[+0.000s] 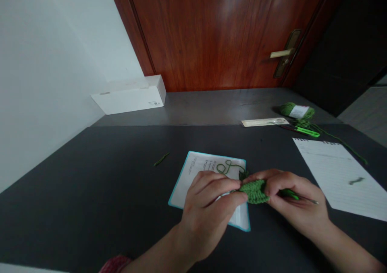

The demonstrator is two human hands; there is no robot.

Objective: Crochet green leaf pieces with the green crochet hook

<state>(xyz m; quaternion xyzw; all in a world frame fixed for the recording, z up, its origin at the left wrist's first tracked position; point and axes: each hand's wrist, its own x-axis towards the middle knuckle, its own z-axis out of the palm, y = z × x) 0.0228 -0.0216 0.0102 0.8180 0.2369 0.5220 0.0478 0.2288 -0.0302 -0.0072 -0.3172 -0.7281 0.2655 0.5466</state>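
A small piece of green crochet (255, 191) is stretched between my two hands above the table. My left hand (208, 208) pinches its left end between thumb and fingers. At the other end, my right hand (294, 194) grips the piece with thumb and index finger. A slim tool with a green part (289, 193) and a thin metal end lies against my right palm, probably a crochet hook. Loose green yarn (223, 168) trails behind the piece, over a white sheet with a turquoise border (180, 186). A thin metallic bit shows by my left fingers, too small to tell.
A green yarn ball (298, 111) with a paper band sits at the back right, near a bright green tool (307, 132) and a flat pale packet (264, 122). Lined paper (338, 172) lies right. Yarn scrap (161, 159) left; white box (130, 100) behind.
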